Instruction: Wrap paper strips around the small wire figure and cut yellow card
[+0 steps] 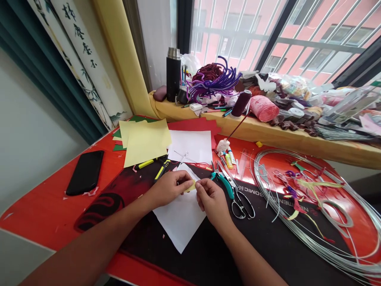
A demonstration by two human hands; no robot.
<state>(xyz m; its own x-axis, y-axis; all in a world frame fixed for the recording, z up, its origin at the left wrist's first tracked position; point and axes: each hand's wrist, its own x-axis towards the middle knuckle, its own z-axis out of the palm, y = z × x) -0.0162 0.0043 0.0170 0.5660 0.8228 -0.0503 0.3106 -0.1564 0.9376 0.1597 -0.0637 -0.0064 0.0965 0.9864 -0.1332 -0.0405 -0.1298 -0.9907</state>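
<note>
Between my two hands is a small piece of yellow paper [191, 186]. My left hand [171, 187] pinches it between thumb and fingers. At its right end, my right hand [210, 197] has thumb and forefinger closed on the paper's edge. Both hands are just above a white sheet of paper [180, 228], which lies with one corner toward me on a dark mat [143, 238]. Right of my right hand are teal-handled pliers [225, 185] and metal scissors [242, 202]. A yellow-and-black cutter [162, 170] lies beyond my left hand.
Yellow sheets [149, 139], another white sheet [192, 145] and red sheets [216, 126] lie at the back. A black phone [85, 172] is on the left. A large wire coil [309, 242] covers the right side. Glue bottles [223, 145] stand near the crowded window sill [297, 139].
</note>
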